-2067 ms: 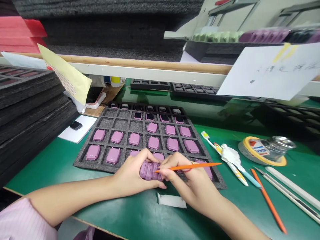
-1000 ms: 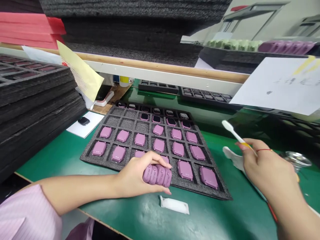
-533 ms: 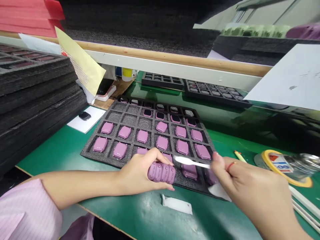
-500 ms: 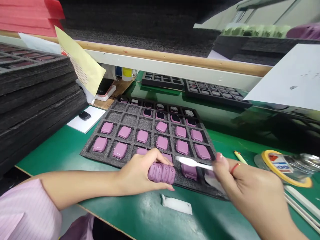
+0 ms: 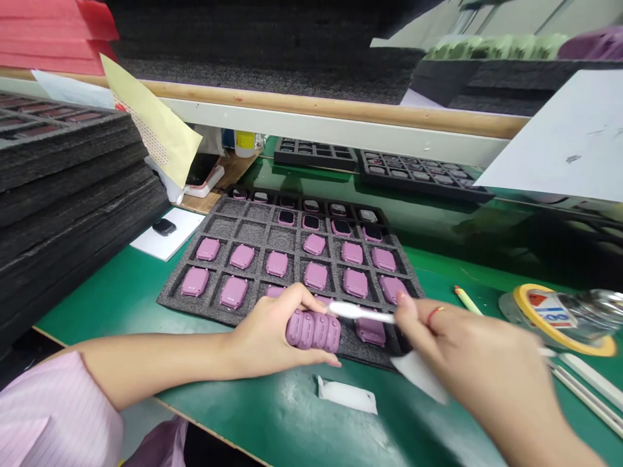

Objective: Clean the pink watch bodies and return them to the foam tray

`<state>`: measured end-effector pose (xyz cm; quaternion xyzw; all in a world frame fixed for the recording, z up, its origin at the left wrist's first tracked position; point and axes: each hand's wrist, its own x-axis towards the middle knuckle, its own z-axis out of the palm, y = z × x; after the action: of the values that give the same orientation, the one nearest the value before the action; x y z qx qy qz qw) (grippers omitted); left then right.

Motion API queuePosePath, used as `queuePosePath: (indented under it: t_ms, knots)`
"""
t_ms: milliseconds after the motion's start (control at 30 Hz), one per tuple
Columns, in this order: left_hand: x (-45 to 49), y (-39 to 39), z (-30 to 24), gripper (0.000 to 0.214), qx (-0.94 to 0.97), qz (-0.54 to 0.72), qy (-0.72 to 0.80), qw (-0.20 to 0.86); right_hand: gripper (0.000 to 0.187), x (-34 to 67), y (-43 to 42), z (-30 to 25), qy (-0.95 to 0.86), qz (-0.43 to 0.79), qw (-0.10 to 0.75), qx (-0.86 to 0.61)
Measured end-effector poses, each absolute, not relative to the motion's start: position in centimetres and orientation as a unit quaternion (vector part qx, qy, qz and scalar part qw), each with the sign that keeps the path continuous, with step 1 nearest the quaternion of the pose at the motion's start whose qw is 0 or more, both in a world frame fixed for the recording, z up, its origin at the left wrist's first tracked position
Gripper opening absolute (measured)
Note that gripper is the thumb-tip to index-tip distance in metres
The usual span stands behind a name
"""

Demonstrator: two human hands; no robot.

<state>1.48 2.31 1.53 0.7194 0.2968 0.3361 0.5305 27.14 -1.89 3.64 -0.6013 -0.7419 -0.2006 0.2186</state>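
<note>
My left hand (image 5: 265, 331) grips a pink ribbed plastic part (image 5: 313, 331) over the front of a dark grey foam tray (image 5: 267, 238). My right hand (image 5: 467, 350) pinches a white brush (image 5: 360, 313) and a white cloth (image 5: 418, 375). The brush head lies against the top of the pink part. Pink smartwatch bodies (image 5: 276, 264) sit in the tray's cells, and those in the back rows (image 5: 311, 224) show dark screens. My hands hide part of the front row.
A tall stack of dark foam trays (image 5: 73, 188) rises at the left. A small black watch (image 5: 164, 227) lies on white paper (image 5: 165, 240). A tape roll (image 5: 559, 321) is at the right, a white wipe packet (image 5: 346, 395) lies on the green mat, and dark trays (image 5: 315, 154) stand behind.
My right hand has swapped the orange stick for the white brush and cloth, and has come left from beside the tape roll to the pink part. My left hand keeps its hold.
</note>
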Motion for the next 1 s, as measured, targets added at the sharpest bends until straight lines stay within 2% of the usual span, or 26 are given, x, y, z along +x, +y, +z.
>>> queuePosePath:
  t_ms: [33, 133, 233, 300, 400, 533, 667, 800, 933, 1000]
  knots:
    - [1.5, 2.2, 1.7, 0.051, 0.715, 0.342, 0.292, 0.536, 0.063, 28.2, -1.6, 3.6, -0.697, -0.207, 0.226, -0.648]
    - [1.4, 1.9, 2.0, 0.05, 0.704, 0.357, 0.264, 0.554, 0.06, 30.6, -1.0, 3.7, -0.647, -0.114, 0.257, -0.709]
    - [1.3, 1.7, 2.2, 0.051, 0.724, 0.351, 0.261, 0.533, 0.056, 29.1, -1.6, 4.0, -0.657, -0.099, 0.307, -0.681]
    - [1.2, 1.7, 2.3, 0.055, 0.743, 0.335, 0.265, 0.516, 0.055, 26.5, -2.4, 4.1, -0.716, -0.095, 0.327, -0.61]
    - [1.1, 1.9, 2.3, 0.062, 0.763, 0.308, 0.271, 0.5, 0.054, 23.5, -3.3, 4.2, -0.813, -0.115, 0.28, -0.497]
    - [1.1, 2.4, 2.1, 0.067, 0.79, 0.285, 0.274, 0.469, 0.052, 23.7, -3.3, 4.6, -0.765, -0.228, 0.25, -0.547]
    - [1.2, 2.5, 2.1, 0.069, 0.802, 0.291, 0.257, 0.455, 0.052, 24.6, -2.9, 4.5, -0.81, -0.179, 0.271, -0.488]
    - [1.2, 2.3, 2.6, 0.072, 0.78, 0.299, 0.287, 0.469, 0.051, 24.5, -2.9, 4.4, -0.757, -0.235, 0.281, -0.542]
    - [1.2, 2.1, 3.0, 0.071, 0.779, 0.318, 0.275, 0.466, 0.052, 24.8, -3.0, 4.0, -0.799, -0.169, 0.305, -0.489]
    - [1.1, 2.0, 3.0, 0.072, 0.778, 0.335, 0.267, 0.46, 0.052, 25.8, -2.6, 3.7, -0.765, -0.193, 0.285, -0.544]
